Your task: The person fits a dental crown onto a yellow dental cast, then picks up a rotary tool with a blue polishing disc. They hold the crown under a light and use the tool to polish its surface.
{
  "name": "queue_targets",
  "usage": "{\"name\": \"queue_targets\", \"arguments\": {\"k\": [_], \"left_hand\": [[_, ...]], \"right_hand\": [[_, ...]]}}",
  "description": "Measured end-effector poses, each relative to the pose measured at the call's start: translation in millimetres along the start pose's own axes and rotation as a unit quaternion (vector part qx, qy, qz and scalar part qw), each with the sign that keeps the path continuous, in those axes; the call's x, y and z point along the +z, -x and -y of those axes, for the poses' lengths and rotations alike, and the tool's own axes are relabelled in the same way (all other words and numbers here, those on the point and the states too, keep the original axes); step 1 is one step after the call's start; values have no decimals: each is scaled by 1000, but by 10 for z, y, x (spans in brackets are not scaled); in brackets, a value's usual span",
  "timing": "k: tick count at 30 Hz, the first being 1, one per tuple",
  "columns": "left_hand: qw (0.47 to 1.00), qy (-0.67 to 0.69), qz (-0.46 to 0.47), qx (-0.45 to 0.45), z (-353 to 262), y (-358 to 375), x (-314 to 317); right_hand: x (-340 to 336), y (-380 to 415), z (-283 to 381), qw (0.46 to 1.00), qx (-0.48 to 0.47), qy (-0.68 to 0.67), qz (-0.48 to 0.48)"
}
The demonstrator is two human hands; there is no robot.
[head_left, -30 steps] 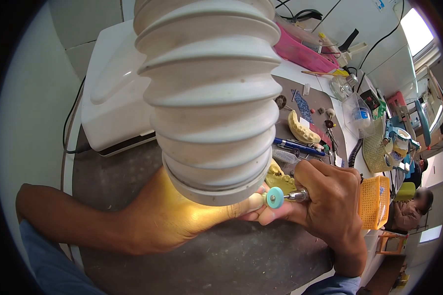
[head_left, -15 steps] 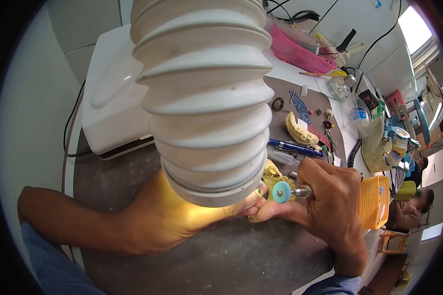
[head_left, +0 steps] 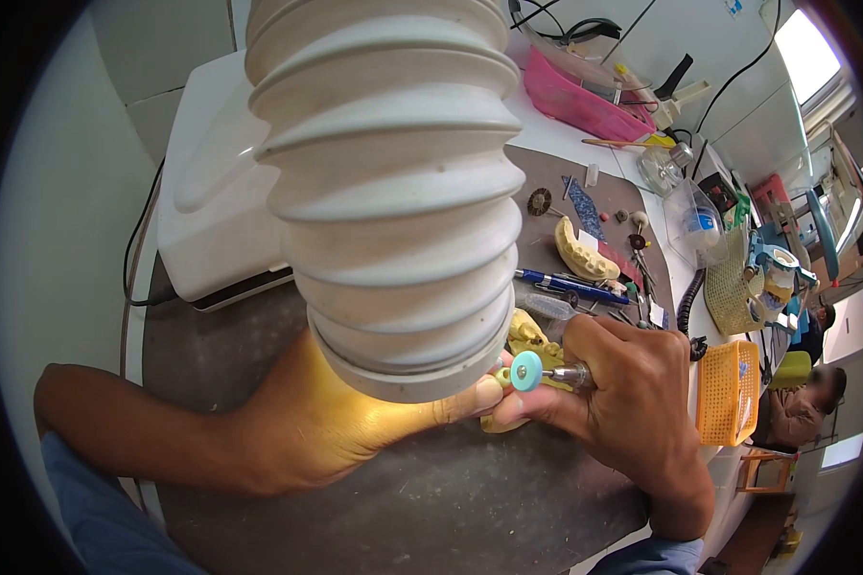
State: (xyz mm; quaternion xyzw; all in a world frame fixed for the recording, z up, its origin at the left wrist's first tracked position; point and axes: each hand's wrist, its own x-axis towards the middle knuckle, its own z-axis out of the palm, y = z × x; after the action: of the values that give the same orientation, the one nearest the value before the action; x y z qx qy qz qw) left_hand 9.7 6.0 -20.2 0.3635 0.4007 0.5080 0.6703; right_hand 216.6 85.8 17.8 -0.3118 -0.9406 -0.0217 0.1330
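My left hand (head_left: pixel 384 417) pinches a small yellow-green dental crown (head_left: pixel 502 378) between thumb and fingers, just below the mouth of a white corrugated hose. Wrapped round a metal rotary handpiece (head_left: pixel 571 376), my right hand (head_left: pixel 638 398) keeps its thumb close to the left fingertips. A turquoise disc (head_left: pixel 525 372) on the handpiece's tip overlaps the crown's right edge in this view. Behind both hands, a yellow dental cast (head_left: pixel 524 333) lies on the dark mat, partly covered by fingers and hose. The hose hides most of my left fingers.
The corrugated hose (head_left: pixel 393 201) fills the upper middle. A white machine (head_left: pixel 216 182) stands left. Further back lie a cream dental cast (head_left: pixel 583 254), blue pens (head_left: pixel 585 287) and several burs. An orange basket (head_left: pixel 727 395) is at right, a pink tray (head_left: pixel 580 101) behind. A person (head_left: pixel 801 412) sits far right.
My right hand has moved slightly left with the handpiece, bringing the disc up against the crown in view. The hose appears a little further left. My left hand stays nearly still.
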Motion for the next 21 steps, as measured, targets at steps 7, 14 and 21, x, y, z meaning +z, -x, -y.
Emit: {"name": "queue_targets", "arguments": {"k": [7, 14, 21], "left_hand": [[999, -34, -4, 5, -23, 6, -3], [1000, -22, -11, -2, -20, 17, 4], [1000, -29, -1, 3, 5, 8, -12]], "right_hand": [[-9, -4, 16, 1000, 0, -12, -2], [9, 6, -8, 1000, 9, -25, 6], [-3, 2, -3, 1000, 1, -22, 5]]}}
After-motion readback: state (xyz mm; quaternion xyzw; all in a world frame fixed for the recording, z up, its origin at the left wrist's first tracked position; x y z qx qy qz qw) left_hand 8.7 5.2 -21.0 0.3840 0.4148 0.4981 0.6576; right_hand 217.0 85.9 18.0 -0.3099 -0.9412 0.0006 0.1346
